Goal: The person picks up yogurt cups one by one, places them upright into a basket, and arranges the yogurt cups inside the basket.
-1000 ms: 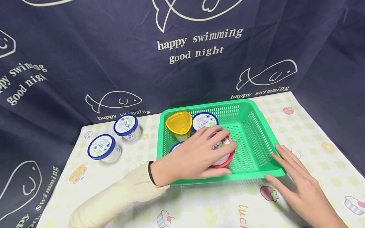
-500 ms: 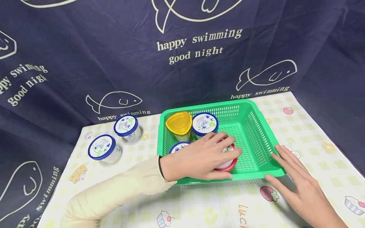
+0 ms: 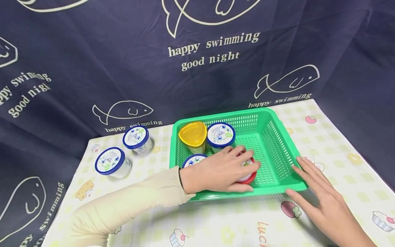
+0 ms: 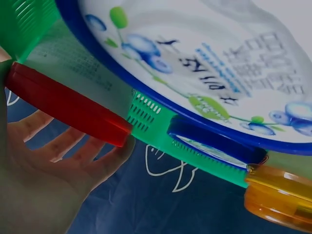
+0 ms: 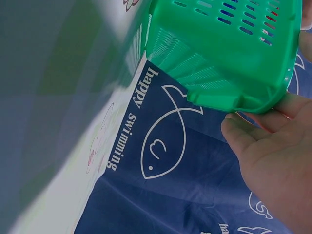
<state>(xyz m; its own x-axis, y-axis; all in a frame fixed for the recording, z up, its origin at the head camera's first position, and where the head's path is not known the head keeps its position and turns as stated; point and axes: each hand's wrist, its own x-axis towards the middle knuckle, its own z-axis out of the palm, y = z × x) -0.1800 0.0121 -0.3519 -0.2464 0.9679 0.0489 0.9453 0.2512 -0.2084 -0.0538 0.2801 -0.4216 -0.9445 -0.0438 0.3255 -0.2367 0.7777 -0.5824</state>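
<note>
My left hand (image 3: 217, 171) reaches into the green plastic basket (image 3: 296, 154) and grips a tub with a red lid (image 3: 251, 177), which stands near the front wall. Its fingers curl over the red rim (image 4: 68, 105) in the left wrist view. Partly behind that hand is a blue-lidded tub (image 3: 193, 160). Further back in the basket stand another blue-lidded tub (image 3: 220, 133) and a cup with a yellow three-cornered lid (image 3: 193, 133). My right hand (image 3: 331, 206) rests its straight fingertips on the basket's front right corner; the right wrist view has them at the rim (image 5: 243, 105).
Left of the basket, two more blue-lidded tubs (image 3: 111, 161) stand on the checked tablecloth (image 3: 148, 226). A dark blue curtain (image 3: 216, 85) with fish drawings hangs right behind the table. The right part of the basket floor (image 3: 262, 147) shows its bare mesh.
My left hand has shifted slightly right and toward the front of the basket with the red-lidded tub, showing more of the blue lids behind it. The right hand has stayed at the corner.
</note>
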